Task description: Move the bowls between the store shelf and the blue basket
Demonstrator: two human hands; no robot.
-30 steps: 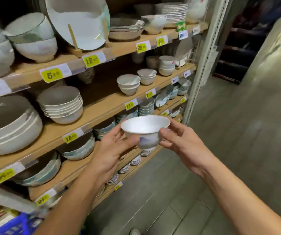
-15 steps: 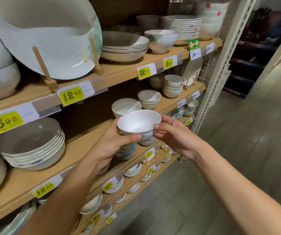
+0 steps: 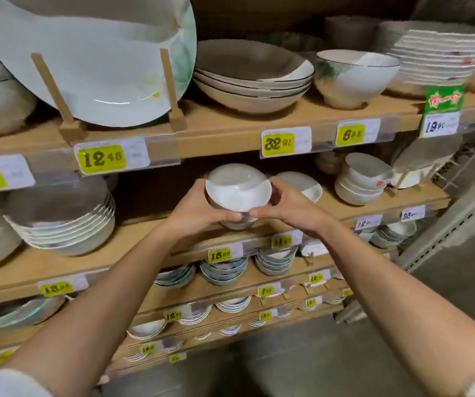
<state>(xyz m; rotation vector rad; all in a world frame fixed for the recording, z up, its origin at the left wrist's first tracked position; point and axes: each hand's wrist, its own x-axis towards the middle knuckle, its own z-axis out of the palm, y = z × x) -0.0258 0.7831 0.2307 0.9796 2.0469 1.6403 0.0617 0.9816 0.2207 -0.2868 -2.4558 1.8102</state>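
Your left hand (image 3: pixel 199 207) and right hand (image 3: pixel 285 206) cup one bowl (image 3: pixel 237 193) over the shelf (image 3: pixel 144 233), just above its stack; it's unreleased, basket unseen.

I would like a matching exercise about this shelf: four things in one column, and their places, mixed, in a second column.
Things:
1. small white bowl
2. large plate
3. stack of shallow bowls
4. green tag

Places:
A. top shelf, propped on a wooden stand
B. held by the left hand and right hand
C. far right edge of the top shelf
D. top shelf, right of the plate

Pairs: 1-B, 2-A, 3-D, 4-C
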